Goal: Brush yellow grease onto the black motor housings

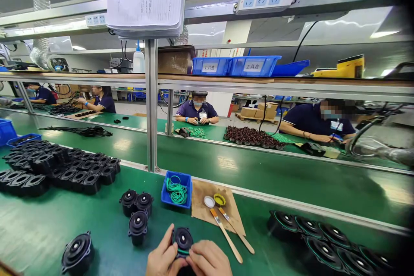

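Near the bottom centre, my left hand [163, 255] grips a round black housing [181, 236] with a pale dot at its middle. My right hand [208, 258] has its fingers closed at the housing's near right edge, on a thin green ring [183, 251] that lies along the near rim. A blue bin [164, 199] just beyond my hands holds a pile of green rings [177, 192]. To the left stand three black housings grouped together, the nearest housing [138, 224] upright. Another black housing [77, 250] sits alone farther left.
Brown cardboard [199, 209] carries a yellow-rimmed pot [219, 199], a white lid [209, 201] and two brushes [226, 235]. Housings with green rings [323, 252] stand at right, black housings [80, 177] at left. A metal post [151, 108] rises ahead; co-workers [197, 110] sit across.
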Motion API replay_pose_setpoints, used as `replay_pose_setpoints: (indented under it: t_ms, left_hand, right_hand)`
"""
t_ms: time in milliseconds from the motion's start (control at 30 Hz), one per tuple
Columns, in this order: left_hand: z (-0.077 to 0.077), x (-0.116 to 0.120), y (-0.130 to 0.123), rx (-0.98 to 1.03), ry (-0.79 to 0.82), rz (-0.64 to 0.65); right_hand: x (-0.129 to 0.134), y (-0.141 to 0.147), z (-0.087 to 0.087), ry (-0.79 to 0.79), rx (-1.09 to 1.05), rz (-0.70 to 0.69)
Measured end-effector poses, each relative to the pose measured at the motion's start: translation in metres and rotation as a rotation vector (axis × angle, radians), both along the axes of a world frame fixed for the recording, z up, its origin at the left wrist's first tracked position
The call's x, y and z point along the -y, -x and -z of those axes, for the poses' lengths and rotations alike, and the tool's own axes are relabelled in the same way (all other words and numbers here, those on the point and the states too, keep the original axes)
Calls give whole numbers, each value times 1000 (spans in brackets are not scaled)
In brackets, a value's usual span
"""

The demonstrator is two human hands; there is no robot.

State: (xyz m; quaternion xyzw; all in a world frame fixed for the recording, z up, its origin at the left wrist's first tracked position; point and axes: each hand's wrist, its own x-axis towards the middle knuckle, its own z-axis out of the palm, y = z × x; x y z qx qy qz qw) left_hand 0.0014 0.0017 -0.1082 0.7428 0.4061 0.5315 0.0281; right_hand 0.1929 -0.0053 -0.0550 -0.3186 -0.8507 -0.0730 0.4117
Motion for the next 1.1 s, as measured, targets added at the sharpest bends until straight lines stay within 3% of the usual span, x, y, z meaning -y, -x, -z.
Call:
replay_pose_setpoints:
  t_ms: [100,233,367,467,600,700,933,1100]
  left_hand:
    - [-7,4,-1,3,4,21]
    - [-32,9,3,-41,-24,67]
    - [-48,14,5,-49,-2,72]
    - [-51,15,3,-69,6,73]
    - [-49,14,4,-99,-1,75]
    - [-49,14,7,-157,-22,91]
    - [-62,20,6,-313,-70,30]
    - [-65,11,-5,-319,-157,17]
  right_hand:
    - [4,1,-12,31,9,-19]
    - [22,5,-40,47,49,-133]
    - [39,13,-55,47,267,-248]
    - [33,-1,-51,212,325,-47]
    - [10,-50,-43,398,153,413]
    - [-4,-73,-36,526,95,607]
    - [-17,-66,-23,771,-87,657]
    - [-18,-67,-27,876,-371,535]
